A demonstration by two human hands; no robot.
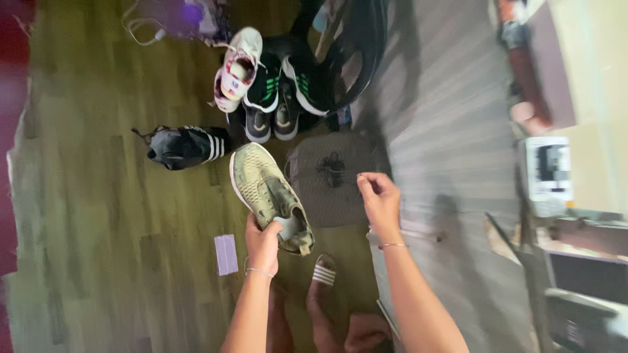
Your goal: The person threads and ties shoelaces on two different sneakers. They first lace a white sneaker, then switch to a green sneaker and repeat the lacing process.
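Olive knit shoe is gripped at its heel by the left hand, toe pointing away. Right hand is loosely curled, holding nothing, just beside it. Beyond both hands lie other shoes. Risk: the one-handed heel grip may slip, dropping the shoe.

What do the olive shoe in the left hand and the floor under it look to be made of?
The olive shoe, held at the heel by the left hand, looks like knit or mesh fabric, matte, with a fine woven texture and a pale sole edge; blur leaves the weave uncertain. The floor looks like wood or wood-look planks, with visible grain, plank seams and a dull sheen.
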